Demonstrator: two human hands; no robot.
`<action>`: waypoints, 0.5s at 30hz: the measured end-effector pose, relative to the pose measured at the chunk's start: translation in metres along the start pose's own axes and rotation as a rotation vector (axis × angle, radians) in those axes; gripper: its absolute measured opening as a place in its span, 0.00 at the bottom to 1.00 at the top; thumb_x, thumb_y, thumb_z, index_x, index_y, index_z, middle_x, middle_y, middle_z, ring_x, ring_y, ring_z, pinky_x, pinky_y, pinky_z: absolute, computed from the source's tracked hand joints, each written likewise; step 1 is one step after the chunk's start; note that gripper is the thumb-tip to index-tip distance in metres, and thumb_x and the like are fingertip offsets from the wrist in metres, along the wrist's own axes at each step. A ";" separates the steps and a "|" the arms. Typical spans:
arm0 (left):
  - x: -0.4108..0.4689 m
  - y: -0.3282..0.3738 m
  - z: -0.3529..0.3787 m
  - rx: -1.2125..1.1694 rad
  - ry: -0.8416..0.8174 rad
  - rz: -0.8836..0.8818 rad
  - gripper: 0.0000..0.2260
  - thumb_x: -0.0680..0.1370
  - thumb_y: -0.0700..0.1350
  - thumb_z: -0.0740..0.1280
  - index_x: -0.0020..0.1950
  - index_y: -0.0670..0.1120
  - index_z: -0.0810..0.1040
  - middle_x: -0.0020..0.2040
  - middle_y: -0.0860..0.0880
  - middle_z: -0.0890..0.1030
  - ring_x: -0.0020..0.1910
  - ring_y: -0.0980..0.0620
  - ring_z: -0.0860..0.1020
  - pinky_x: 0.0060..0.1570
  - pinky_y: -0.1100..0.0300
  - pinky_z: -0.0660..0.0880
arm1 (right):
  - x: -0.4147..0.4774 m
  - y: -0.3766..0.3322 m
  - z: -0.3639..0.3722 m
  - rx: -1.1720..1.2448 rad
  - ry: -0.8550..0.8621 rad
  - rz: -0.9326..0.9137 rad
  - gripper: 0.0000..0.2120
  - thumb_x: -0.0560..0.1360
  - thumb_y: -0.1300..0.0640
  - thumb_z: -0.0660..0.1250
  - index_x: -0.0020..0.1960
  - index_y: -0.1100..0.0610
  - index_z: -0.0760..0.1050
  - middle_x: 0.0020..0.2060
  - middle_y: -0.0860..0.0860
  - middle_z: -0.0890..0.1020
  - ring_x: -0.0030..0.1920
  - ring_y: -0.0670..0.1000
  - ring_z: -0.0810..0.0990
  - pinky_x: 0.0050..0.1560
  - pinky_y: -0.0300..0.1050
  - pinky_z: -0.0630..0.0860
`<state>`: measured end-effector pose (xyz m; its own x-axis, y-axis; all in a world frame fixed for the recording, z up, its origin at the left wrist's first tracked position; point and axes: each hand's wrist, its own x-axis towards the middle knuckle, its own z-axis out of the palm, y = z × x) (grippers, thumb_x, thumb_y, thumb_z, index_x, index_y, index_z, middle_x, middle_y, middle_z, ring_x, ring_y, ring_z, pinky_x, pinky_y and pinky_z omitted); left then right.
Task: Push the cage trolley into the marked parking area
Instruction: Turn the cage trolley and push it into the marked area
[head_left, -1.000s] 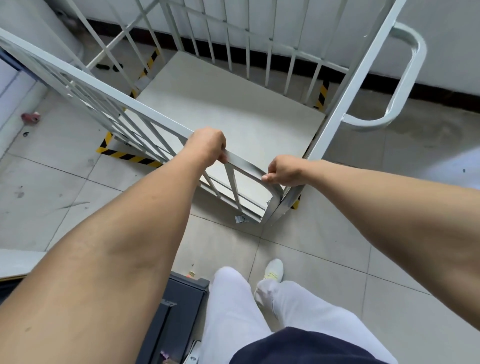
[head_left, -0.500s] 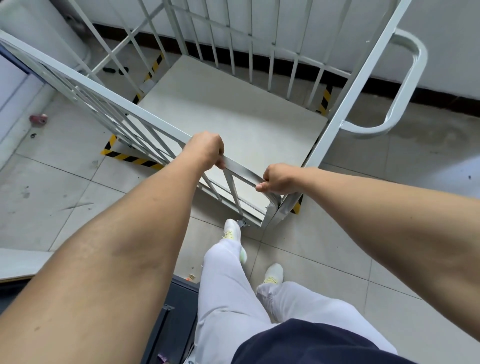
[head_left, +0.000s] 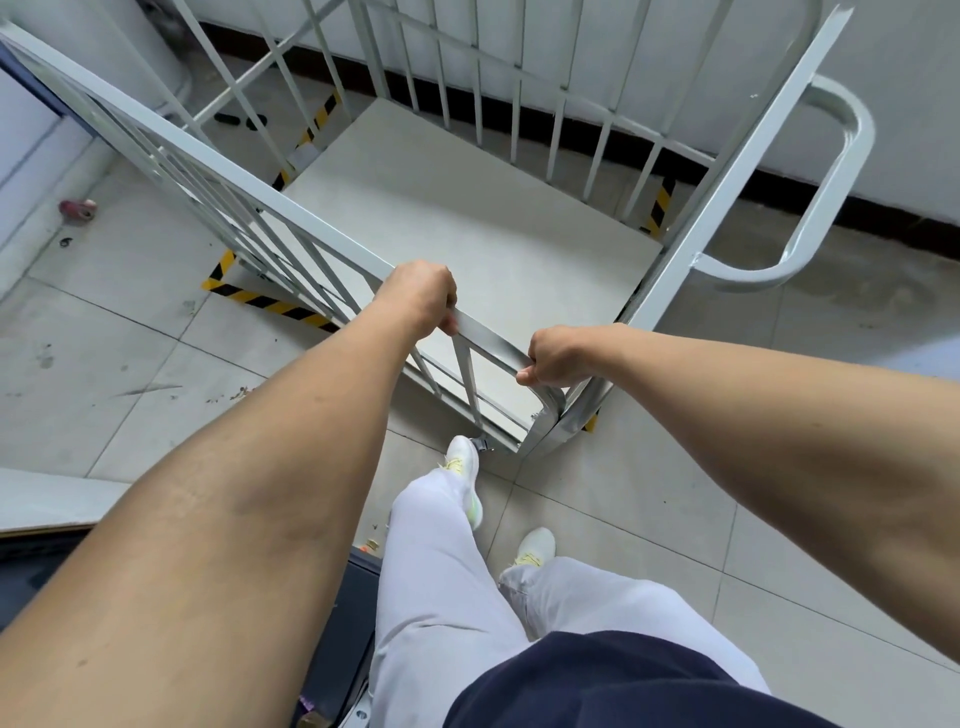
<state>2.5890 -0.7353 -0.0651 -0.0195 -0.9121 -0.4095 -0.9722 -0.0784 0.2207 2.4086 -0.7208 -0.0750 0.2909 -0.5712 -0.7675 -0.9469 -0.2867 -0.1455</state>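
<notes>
A white metal cage trolley (head_left: 467, 218) with barred sides and a flat pale deck stands in front of me, close to the far wall. My left hand (head_left: 421, 296) and my right hand (head_left: 556, 353) both grip the top rail (head_left: 488, 338) of its near side panel, close to the near corner post. Yellow-and-black floor tape (head_left: 265, 304) marks the parking area; strips show at the trolley's left, at its back left (head_left: 317, 122) and at its back right (head_left: 660, 205). The deck covers most of the marked area. A looped handle (head_left: 826, 171) sticks out on the trolley's right.
A white wall with a black skirting (head_left: 857, 213) runs behind the trolley. A small red object (head_left: 78, 209) lies on the tiles at the left. A dark cabinet (head_left: 343, 613) and a pale board (head_left: 52, 504) sit beside my left leg. My feet stand just behind the trolley's near corner.
My left foot has stepped forward up to the trolley's near corner. The trolley has shifted slightly farther in over the taped area; both hands keep their grip on the rail.
</notes>
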 end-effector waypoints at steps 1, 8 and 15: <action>-0.001 0.002 -0.001 0.007 -0.009 0.003 0.08 0.74 0.35 0.68 0.47 0.46 0.83 0.49 0.46 0.87 0.48 0.48 0.79 0.44 0.62 0.72 | 0.000 0.000 -0.001 -0.003 -0.001 -0.002 0.24 0.80 0.43 0.58 0.59 0.63 0.77 0.55 0.58 0.82 0.57 0.59 0.79 0.56 0.48 0.73; 0.002 0.012 -0.010 0.100 -0.073 -0.018 0.06 0.70 0.38 0.73 0.37 0.48 0.80 0.46 0.46 0.86 0.41 0.47 0.77 0.35 0.62 0.69 | 0.001 0.004 0.000 0.011 0.004 -0.016 0.24 0.79 0.43 0.58 0.57 0.63 0.78 0.54 0.57 0.82 0.55 0.58 0.79 0.52 0.46 0.72; 0.011 0.016 -0.014 0.212 -0.089 -0.002 0.11 0.64 0.47 0.80 0.44 0.47 0.84 0.38 0.48 0.80 0.39 0.46 0.76 0.40 0.61 0.71 | 0.008 0.008 0.000 0.019 -0.012 -0.024 0.24 0.79 0.43 0.59 0.55 0.64 0.79 0.45 0.55 0.81 0.46 0.56 0.76 0.46 0.43 0.68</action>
<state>2.5763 -0.7522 -0.0536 -0.0289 -0.8720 -0.4886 -0.9993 0.0145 0.0331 2.4028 -0.7274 -0.0822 0.3118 -0.5555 -0.7709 -0.9423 -0.2850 -0.1757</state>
